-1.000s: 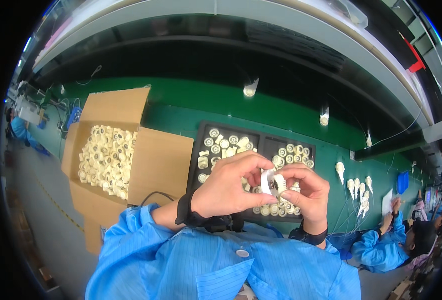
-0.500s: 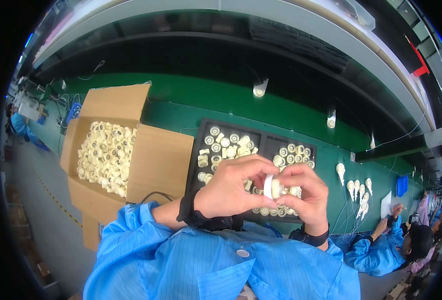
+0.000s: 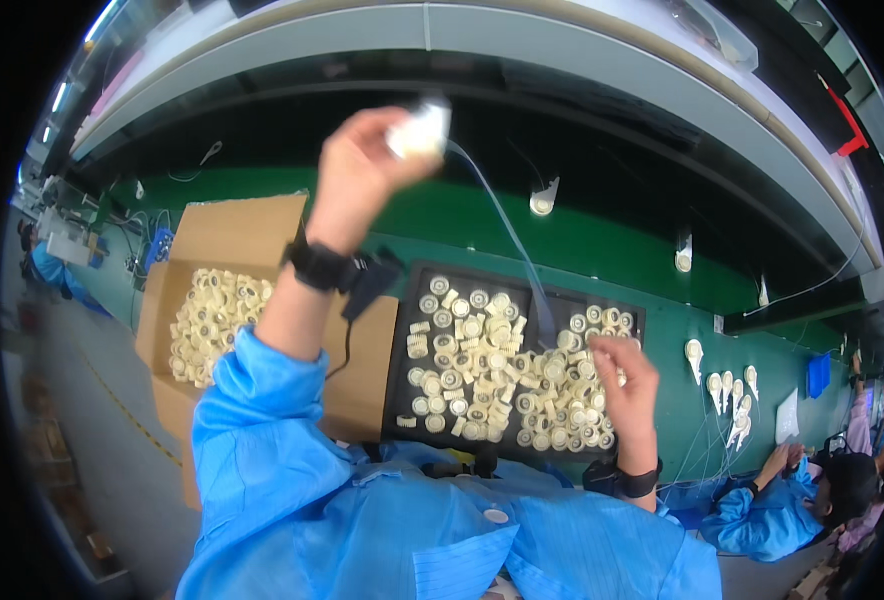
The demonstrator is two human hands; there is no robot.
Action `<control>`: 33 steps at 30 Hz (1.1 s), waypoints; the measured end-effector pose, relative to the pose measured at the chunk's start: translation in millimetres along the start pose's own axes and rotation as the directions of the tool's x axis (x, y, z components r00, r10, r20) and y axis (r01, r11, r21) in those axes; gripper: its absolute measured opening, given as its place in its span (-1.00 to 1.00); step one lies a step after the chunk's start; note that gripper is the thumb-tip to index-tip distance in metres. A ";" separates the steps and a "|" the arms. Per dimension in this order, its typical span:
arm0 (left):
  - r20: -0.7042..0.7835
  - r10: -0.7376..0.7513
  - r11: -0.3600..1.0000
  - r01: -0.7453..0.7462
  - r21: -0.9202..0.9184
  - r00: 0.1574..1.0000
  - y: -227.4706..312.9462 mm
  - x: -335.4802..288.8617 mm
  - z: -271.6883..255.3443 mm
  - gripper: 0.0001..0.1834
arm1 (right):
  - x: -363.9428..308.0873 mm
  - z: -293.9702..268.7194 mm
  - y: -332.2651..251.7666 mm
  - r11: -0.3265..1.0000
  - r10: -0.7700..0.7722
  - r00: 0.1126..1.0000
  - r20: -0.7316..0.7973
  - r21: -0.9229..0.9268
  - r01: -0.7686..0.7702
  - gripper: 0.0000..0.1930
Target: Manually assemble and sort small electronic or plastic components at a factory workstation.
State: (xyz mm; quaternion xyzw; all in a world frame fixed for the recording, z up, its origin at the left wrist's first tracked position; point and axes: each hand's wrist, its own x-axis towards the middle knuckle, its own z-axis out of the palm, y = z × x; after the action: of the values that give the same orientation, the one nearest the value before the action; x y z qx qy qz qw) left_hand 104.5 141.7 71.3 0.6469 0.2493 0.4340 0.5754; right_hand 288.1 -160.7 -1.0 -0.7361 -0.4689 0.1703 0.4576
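High over the bench, my left hand point(image 3: 362, 165) is closed on a white part point(image 3: 420, 130), blurred by motion. A thin pale cord point(image 3: 497, 205) trails from that part down toward the black tray point(image 3: 408, 300). My right hand point(image 3: 626, 385) hovers at the tray's right compartment, its fingers curled together. Whatever they may hold is too small to make out. Round cream ribbed pieces point(image 3: 482, 370), some with metal-looking centres, fill much of the tray's two compartments.
An open cardboard box point(image 3: 347, 400) of similar cream pieces stands left of the tray. White drop-shaped parts point(image 3: 727, 388) with cords lie on the green bench to the right, near a blue bin point(image 3: 819, 375). A co-worker point(image 3: 772, 505) sits at the far right. A shelf point(image 3: 427, 30) overhangs the back.
My hands were together over the tray, holding a white ring-like part and a cream piece. The left has swung up and away with the white part; the right stayed near the tray.
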 end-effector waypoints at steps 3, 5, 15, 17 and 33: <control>-0.411 0.368 0.903 -0.214 0.374 0.834 -44.2 76.7 -39.3 -0.55 | -8.7 21.6 21.8 0.965 -0.040 0.997 0.071 -0.257 0.057 -0.76; -0.477 0.571 0.691 -0.078 0.719 0.668 -85.6 107.4 -87.5 -0.55 | -11.9 48.2 37.4 0.948 -0.080 0.985 0.155 -0.294 0.124 -0.70; -0.722 0.133 0.570 0.544 0.616 0.679 -298.5 109.1 -69.9 -0.57 | -34.2 73.2 51.8 0.924 0.022 0.988 0.150 -0.380 0.037 -0.65; -0.696 0.036 0.447 0.611 0.653 0.717 -285.6 99.0 -61.9 -0.60 | -33.4 70.1 50.7 0.936 0.003 0.988 0.154 -0.348 0.051 -0.69; 0.115 0.046 0.776 -0.108 0.621 0.992 -23.2 -99.0 0.7 -0.65 | -13.8 51.4 -19.7 0.609 0.226 0.958 0.175 0.742 -0.279 -0.60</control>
State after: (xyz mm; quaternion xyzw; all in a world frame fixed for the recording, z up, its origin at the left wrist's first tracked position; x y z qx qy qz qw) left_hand 59.8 64.9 21.9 0.8303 0.3256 0.3189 0.3208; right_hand 235.7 -143.1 -14.0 -0.5290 -0.2596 0.4367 0.6797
